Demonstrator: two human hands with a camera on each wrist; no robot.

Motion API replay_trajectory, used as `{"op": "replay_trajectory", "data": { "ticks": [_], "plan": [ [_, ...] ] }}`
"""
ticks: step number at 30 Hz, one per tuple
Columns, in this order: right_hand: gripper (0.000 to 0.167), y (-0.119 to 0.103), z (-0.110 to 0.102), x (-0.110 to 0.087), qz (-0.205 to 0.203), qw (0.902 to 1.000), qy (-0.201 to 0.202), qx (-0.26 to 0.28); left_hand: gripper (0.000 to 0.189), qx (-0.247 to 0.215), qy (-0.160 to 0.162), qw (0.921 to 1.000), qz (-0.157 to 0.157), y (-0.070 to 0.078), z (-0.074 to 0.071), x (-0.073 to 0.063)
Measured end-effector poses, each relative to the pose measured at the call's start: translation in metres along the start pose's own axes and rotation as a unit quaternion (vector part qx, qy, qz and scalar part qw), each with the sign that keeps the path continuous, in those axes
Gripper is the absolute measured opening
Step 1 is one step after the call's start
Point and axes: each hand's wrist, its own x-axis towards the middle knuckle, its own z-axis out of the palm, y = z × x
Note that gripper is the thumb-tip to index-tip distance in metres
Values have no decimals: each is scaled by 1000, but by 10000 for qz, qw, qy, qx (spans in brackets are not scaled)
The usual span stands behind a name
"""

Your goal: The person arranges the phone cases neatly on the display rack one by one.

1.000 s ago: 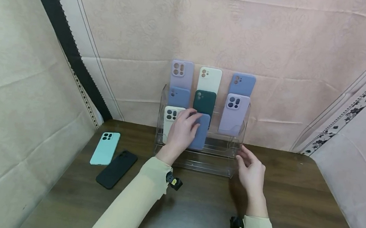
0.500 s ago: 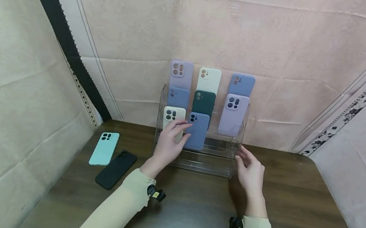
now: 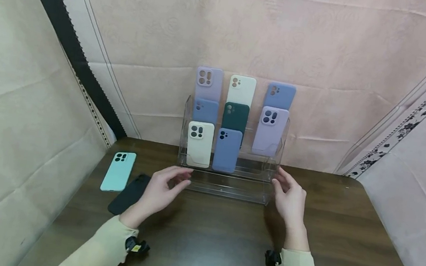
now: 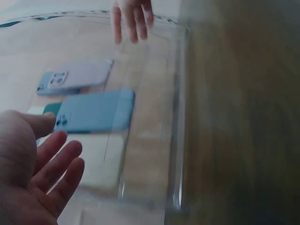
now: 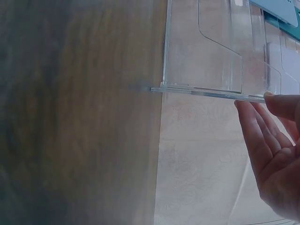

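Note:
My left hand (image 3: 160,192), fingers loosely bent and holding nothing, is over the table in front of the left end of a clear tiered display stand (image 3: 226,191). It partly covers a black phone case (image 3: 132,195) lying on the table. With thumb and fingertips, my right hand (image 3: 291,201) holds the edge of the stand's right side wall (image 5: 206,93). Leaning in the front occupied tier are a white phone case (image 3: 198,151) and a blue phone case (image 3: 226,156). Behind them stand a dark green case (image 3: 235,116), a lilac case (image 3: 269,135) and several others.
A mint green phone case (image 3: 118,171) lies on the dark wooden table (image 3: 215,247) at the left, beside the black one. Pale cloth (image 3: 325,45) hangs behind the stand and along both sides.
My left hand has let go of the blue case in the stand and moved left and down toward the black case. My right hand stays at the stand's right side.

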Motion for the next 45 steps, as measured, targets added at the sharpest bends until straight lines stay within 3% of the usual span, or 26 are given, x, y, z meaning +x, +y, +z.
{"op": "replay_trajectory", "data": {
  "ticks": [5,11,17,22,27,34,45],
  "plan": [
    [42,-2,-1,1,10,10000,19,31,35,440,-368,9981,-231,-16,-34,-18],
    [42,-2,-1,1,31,10000,31,5,45,974,-981,9900,-294,-54,-77,-30],
    [42,-2,-1,0,57,10000,46,34,57,1240,-1593,9786,-391,-83,-103,-42],
    [42,-2,0,0,70,9999,32,90,72,1510,-1872,9691,-543,-97,-111,-46],
    [42,-1,0,-1,99,9999,1,91,76,1472,-2031,9652,-742,-104,-115,-45],
    [41,-1,0,-1,77,9999,38,98,80,1492,-2211,9579,-1065,-106,-115,-35],
    [42,-3,0,-2,129,9996,-24,267,82,1757,-2672,9370,-1406,-113,-110,-24]
  ]
}}
